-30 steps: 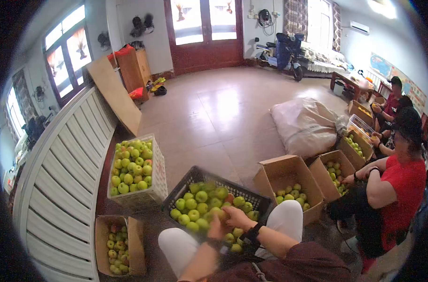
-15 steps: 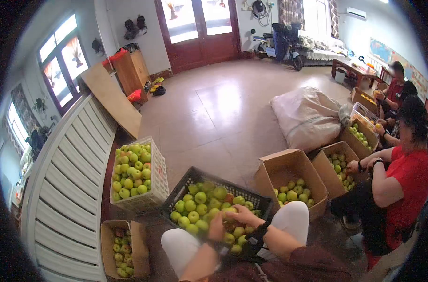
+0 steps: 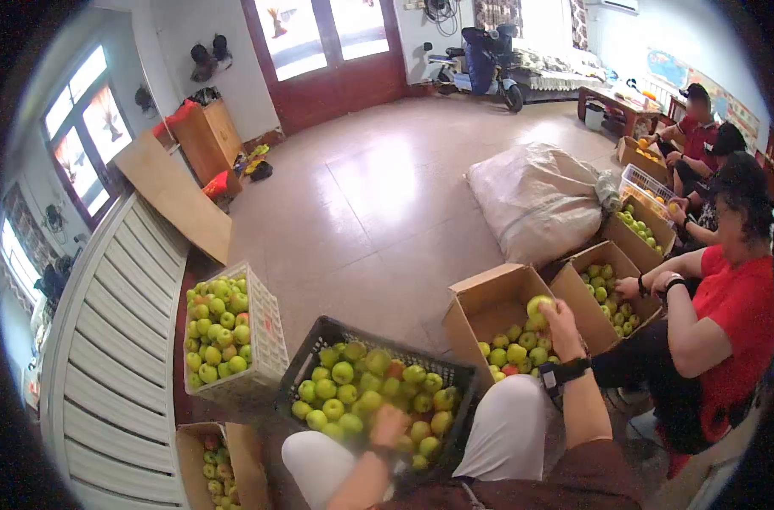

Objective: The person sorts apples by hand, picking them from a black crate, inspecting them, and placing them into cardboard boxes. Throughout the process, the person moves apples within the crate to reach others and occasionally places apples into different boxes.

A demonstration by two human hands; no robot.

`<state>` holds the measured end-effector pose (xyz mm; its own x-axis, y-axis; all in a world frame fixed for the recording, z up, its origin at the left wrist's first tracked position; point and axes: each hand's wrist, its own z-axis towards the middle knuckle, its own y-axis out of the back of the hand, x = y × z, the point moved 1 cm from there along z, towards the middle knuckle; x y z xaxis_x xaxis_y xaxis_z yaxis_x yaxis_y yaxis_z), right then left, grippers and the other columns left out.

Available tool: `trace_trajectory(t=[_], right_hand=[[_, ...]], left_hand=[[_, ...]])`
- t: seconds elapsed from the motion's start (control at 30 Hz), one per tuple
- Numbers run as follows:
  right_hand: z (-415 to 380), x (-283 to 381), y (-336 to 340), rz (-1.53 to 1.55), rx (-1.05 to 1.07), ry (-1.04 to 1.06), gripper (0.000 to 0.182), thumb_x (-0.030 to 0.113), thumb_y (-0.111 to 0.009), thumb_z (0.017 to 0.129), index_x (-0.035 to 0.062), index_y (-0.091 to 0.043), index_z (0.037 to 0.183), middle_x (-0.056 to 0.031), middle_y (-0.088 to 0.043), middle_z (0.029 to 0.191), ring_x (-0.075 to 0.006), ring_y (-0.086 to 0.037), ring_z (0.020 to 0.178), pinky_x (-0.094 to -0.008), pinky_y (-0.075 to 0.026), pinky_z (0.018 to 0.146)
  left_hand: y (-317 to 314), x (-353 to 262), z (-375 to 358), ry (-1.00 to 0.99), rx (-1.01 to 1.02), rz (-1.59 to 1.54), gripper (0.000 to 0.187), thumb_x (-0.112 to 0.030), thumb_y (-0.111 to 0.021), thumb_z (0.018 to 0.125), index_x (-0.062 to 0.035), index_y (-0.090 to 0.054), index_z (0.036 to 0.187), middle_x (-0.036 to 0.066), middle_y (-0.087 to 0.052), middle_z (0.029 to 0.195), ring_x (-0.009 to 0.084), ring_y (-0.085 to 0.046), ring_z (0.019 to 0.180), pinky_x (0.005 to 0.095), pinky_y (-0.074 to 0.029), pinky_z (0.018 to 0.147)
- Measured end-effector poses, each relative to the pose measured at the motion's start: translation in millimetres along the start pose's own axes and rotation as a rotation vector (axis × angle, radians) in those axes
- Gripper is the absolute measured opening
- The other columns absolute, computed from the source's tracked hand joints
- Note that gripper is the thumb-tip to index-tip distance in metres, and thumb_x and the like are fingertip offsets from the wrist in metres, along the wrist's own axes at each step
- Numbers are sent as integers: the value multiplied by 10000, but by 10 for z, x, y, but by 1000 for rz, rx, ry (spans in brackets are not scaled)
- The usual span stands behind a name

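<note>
My right hand (image 3: 563,330) is closed around a yellow-green apple (image 3: 538,309), held above the near cardboard box (image 3: 465,327). Inside that box lie several more apples, one of them reddish. Down in the black plastic crate (image 3: 297,371) before my knees, my left hand (image 3: 390,427) is among green apples (image 3: 343,372). It is blurred, and its fingers are too smeared to show whether they grip one. A dark strap with a small device is on my right wrist.
A white crate (image 3: 268,340) heaped with apples and a smaller cardboard box (image 3: 249,463) stand to the left, beside a white slatted panel (image 3: 106,374). A large sack (image 3: 536,204) lies ahead. Seated people (image 3: 719,297) handle fruit at boxes on the right.
My hands were together over the black crate and are now apart. The right has carried an apple rightward over the cardboard box. My left stays low at the crate. The view has shifted slightly.
</note>
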<state>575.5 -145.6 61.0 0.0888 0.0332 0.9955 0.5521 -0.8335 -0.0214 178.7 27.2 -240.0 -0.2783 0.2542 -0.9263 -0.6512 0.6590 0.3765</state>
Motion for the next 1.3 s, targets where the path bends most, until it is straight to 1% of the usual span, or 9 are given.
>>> trace_trajectory(t=[0.07, 0.23, 0.4, 0.73, 0.9, 1.07, 1.1, 1.17, 1.3], right_hand=[[222, -736, 174, -174, -117, -150, 349, 205, -626, 721, 17, -523, 996, -90, -568, 875, -179, -592, 728, -286, -502, 527], [476, -2725, 483, -707, -223, -197, 555, 246, -707, 569, -26, -523, 1016, -181, -589, 917, -298, -591, 815, -379, -488, 694], [193, -2629, 190, -1111, -225, -254, 423, 263, -676, 656, 41, -513, 977, -227, -530, 997, -389, -516, 970, -441, -430, 826], [169, -2632, 283, -1188, -241, -221, 333, 103, -573, 735, 41, -469, 1046, -206, -454, 1076, -387, -531, 924, -446, -462, 758], [192, -2427, 476, -1006, -129, -119, 298, 74, -475, 754, -9, -505, 1038, -239, -535, 1030, -412, -535, 894, -429, -446, 768], [-165, -1208, 438, -140, -185, -175, 262, 153, -561, 795, -13, -519, 994, -84, -582, 882, -155, -589, 713, -288, -468, 545], [-290, -828, 360, -54, -171, -117, 225, 130, -542, 805, -5, -519, 984, -77, -570, 885, -153, -588, 711, -274, -469, 540], [-519, -229, 184, 118, -135, -1, 157, 85, -504, 826, 11, -520, 963, -63, -547, 892, -148, -586, 707, -246, -472, 530], [-1198, 725, -435, 178, 85, 89, 158, 90, -477, 848, 26, -520, 985, -54, -556, 912, -137, -585, 736, -251, -476, 616]], left_hand=[[16, -29, -24, -62, -38, 176, 81, -135, -527, 755, -98, -514, 825, 42, -498, 684, 160, -503, 616, 281, -412, 505], [171, -1135, -92, 568, -286, -371, 232, -207, -548, 809, -23, -483, 933, 50, -505, 782, 141, -505, 581, 269, -438, 446], [250, -1088, -96, 643, -299, -312, 412, -314, -599, 798, 13, -470, 1013, 68, -518, 849, 140, -514, 602, 276, -441, 454], [168, -180, -79, 538, -315, -47, 411, -275, -604, 791, -59, -378, 1058, 72, -511, 872, 161, -505, 589, 292, -419, 462], [49, -145, -14, 570, -311, -209, 479, -194, -613, 775, -101, -279, 1106, 110, -490, 979, 259, -536, 686, 382, -450, 565], [-114, 681, 90, 572, -285, -555, 520, -129, -603, 770, -120, -246, 1148, 159, -455, 1099, 390, -553, 804, 524, -455, 710], [-111, 476, 108, 769, -330, -653, 519, -117, -593, 773, -122, -246, 1159, 165, -444, 1131, 414, -552, 824, 548, -443, 742], [-57, 533, 164, 511, -19, -193, 337, -197, -586, 751, -127, -421, 1037, 141, -523, 1029, 360, -579, 835, 478, -453, 697], [76, -146, 136, 430, 1, 235, 226, -359, -572, 707, -161, -661, 769, 79, -643, 779, 260, -624, 702, 384, -483, 581]])
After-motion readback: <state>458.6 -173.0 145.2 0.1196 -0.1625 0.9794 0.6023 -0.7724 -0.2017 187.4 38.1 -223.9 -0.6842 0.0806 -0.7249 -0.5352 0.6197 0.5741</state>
